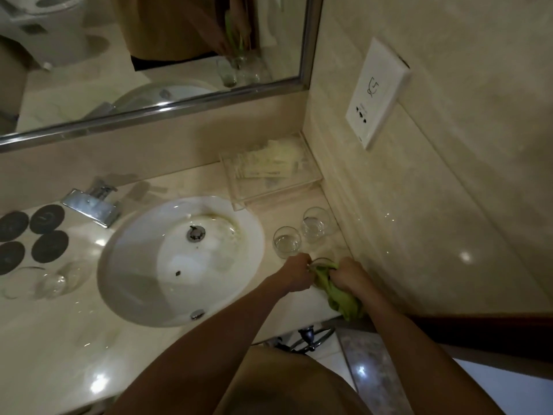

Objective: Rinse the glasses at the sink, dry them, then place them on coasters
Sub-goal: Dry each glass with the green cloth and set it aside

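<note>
My left hand (297, 272) grips the rim of a clear glass (321, 262) on the counter right of the sink (179, 259). My right hand (348, 274) holds a green cloth (338, 295) bunched into that glass; the glass is mostly hidden. Two more clear glasses stand upright just beyond: one (286, 241) near the basin's rim, one (315, 224) closer to the wall. Left of the sink lie several black round coasters (49, 245). Two glasses lie or stand near the counter's front left (55, 281); their pose is hard to tell.
A chrome faucet (89, 206) sits behind the basin. A clear tray of sachets (269, 172) stands in the back right corner. The mirror (149, 55) runs above the counter; a wall socket plate (375, 94) is on the right wall. A towel ring (311, 338) hangs below the counter edge.
</note>
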A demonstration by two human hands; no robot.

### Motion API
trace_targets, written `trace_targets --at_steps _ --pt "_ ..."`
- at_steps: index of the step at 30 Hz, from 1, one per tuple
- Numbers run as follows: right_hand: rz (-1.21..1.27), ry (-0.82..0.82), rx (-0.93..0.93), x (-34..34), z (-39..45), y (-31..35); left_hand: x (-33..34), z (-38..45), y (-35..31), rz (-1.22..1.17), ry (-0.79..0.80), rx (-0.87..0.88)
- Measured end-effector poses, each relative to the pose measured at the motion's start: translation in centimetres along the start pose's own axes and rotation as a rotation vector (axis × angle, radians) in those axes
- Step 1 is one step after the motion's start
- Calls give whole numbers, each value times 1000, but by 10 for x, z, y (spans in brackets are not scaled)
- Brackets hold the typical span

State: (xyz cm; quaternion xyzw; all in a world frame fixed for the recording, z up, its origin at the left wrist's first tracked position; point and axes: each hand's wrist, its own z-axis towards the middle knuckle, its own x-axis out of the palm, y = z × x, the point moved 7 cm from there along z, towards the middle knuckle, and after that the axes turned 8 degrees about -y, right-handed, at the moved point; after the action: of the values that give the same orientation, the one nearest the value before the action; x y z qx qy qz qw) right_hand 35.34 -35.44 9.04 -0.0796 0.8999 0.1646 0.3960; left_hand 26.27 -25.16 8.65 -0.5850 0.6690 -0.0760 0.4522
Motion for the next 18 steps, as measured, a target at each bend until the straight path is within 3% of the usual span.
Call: trace_targets --at_steps 6,10,18 --pt "-120 8 -48 -30 -6 18 -7 -1 4 -79 28 5" --pt "-194 -154 -120 -76 -19 49 -29 -2 8 -91 4 19" --pt "-4 -311 -435 -88 -51 150 -110 -25 45 -207 -106 -23"
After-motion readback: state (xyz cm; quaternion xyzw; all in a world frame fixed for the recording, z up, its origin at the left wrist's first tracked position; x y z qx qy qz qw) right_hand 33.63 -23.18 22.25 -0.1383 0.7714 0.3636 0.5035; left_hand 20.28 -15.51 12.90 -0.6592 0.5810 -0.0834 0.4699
